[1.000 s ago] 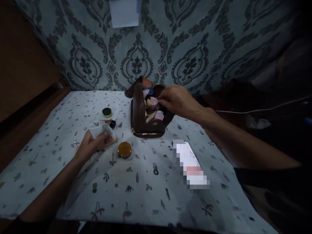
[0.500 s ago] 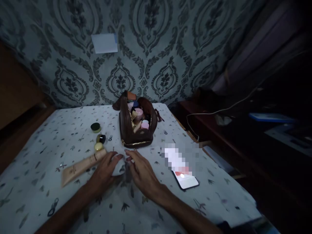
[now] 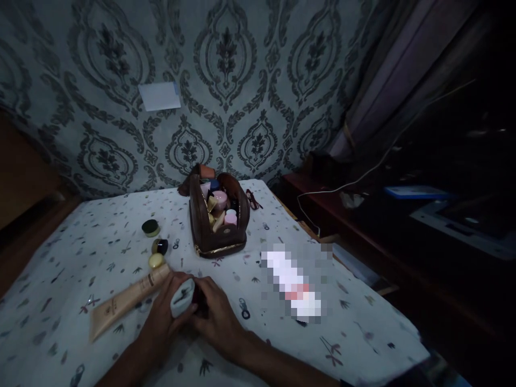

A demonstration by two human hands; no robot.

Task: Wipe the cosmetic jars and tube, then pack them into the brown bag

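Note:
My left hand (image 3: 163,309) is closed around a white rounded item (image 3: 182,301) with dark marks on its face; its kind is not clear. Close against it, my right hand (image 3: 217,314) has its fingers curled at a dark reddish shape (image 3: 197,296), largely hidden between the hands. A beige squeeze tube (image 3: 124,301) lies just left of my left hand. Beyond the tube's cap are a yellow rounded piece (image 3: 156,261), a small dark glossy jar (image 3: 160,246) and a dark-green-topped jar (image 3: 150,228). An unzipped brown cosmetic bag (image 3: 220,244) stands further back, filled with several containers.
A phone, mostly blurred out (image 3: 292,285), lies on the patterned cloth (image 3: 363,344) to the right. Glasses (image 3: 252,200) rest behind the bag. A white cable (image 3: 342,189) runs along the dark surface on the right. The patterned wall (image 3: 226,80) rises behind.
My hands have drawn closer together around the white item, which is now turned so its marked face shows. The dark reddish shape has come into view. The camera view has shifted slightly.

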